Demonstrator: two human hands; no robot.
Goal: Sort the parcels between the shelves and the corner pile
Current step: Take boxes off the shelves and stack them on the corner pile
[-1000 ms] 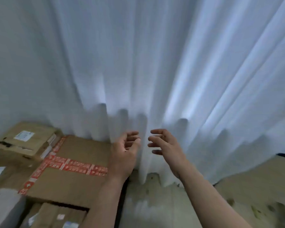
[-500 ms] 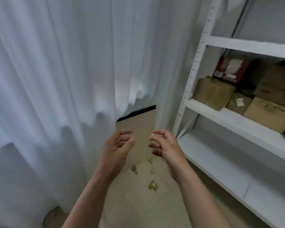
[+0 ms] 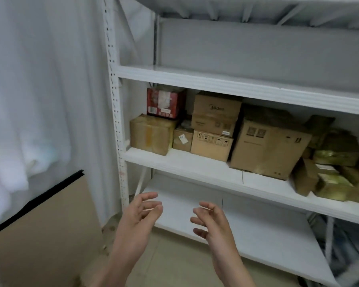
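A white metal shelf rack (image 3: 180, 160) stands in front of me. Its middle shelf holds several cardboard parcels: a taped brown box (image 3: 151, 134) at the left with a red box (image 3: 163, 102) on top, a small labelled box (image 3: 182, 139), two stacked cartons (image 3: 215, 125), a large carton (image 3: 265, 146) and a heap of yellowish packets (image 3: 336, 175) at the right. My left hand (image 3: 139, 218) and my right hand (image 3: 212, 222) hover empty below that shelf, palms facing each other, fingers loosely spread.
The bottom shelf (image 3: 247, 230) behind my hands is bare white board. A flat brown panel with a black edge (image 3: 46, 230) leans against the white curtain (image 3: 39, 100) at the left. The upper shelf (image 3: 236, 77) shows nothing on it.
My view has swung right, from the corner pile of boxes past the curtain to the shelf rack. Both hands stayed empty in front of me and spread a little wider apart.
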